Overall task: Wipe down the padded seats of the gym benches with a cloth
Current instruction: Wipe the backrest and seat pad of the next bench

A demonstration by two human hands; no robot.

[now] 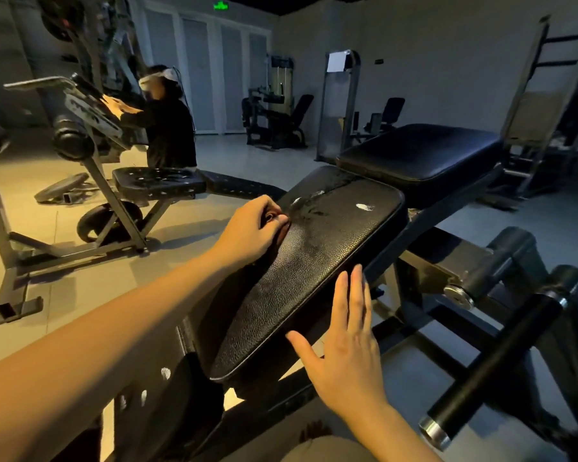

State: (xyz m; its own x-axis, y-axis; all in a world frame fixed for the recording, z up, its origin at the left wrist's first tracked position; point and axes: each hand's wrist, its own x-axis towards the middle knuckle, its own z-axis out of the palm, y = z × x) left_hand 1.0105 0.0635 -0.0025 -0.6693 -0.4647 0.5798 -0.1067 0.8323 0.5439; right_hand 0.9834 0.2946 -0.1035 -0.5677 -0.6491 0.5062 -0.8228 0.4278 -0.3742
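L fingers [270,208] grip cloth [282,232] at pad [317,261] edge; R fingers [356,295] flat.

Head view, close above padded seat [314,261]

readable text: none | green lit sign [221,6] above the doors [211,71]: characters too blurred to read | white sheet [337,61] on a machine frame [355,95]: nothing legible

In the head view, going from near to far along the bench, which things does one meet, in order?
right hand → textured seat pad → smooth black pad → grey upright frame
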